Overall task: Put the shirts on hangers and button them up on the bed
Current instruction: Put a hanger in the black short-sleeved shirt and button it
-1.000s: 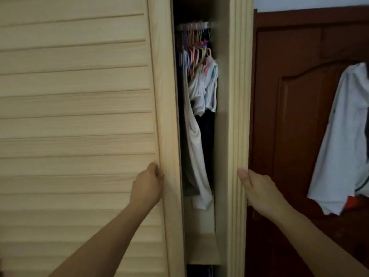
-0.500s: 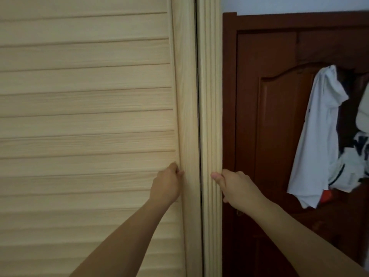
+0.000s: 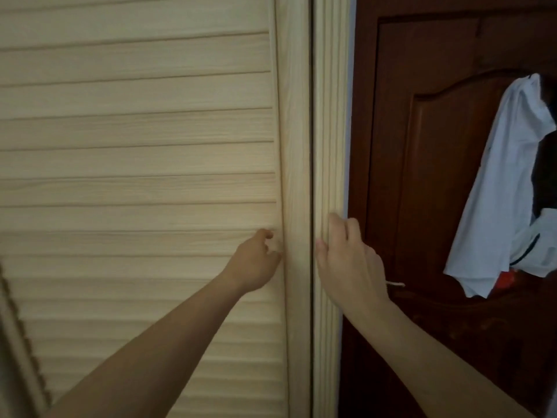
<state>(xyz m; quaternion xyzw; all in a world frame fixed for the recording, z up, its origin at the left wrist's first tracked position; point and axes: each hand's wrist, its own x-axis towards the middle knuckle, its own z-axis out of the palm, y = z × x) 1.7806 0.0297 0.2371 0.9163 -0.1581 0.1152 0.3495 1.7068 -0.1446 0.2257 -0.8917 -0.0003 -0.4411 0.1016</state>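
With the left hand (image 3: 256, 263) curling its fingertips on the slatted wardrobe door (image 3: 135, 176) and the right hand (image 3: 346, 260) gripping the frame post (image 3: 330, 116), fingers are risking a pinch at the seemingly shut seam, while a white shirt (image 3: 497, 188) is hanging on the brown door (image 3: 422, 176).

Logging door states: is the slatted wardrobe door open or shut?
Shut: the slatted wardrobe door meets the frame post, leaving only a thin dark seam.

Wardrobe door (image 3: 135, 176) sits flush against the frame post (image 3: 330, 116), only a dark seam between, too narrow for my fingers. Hanging clothes (image 3: 500, 188) crowd the brown door (image 3: 422, 176).
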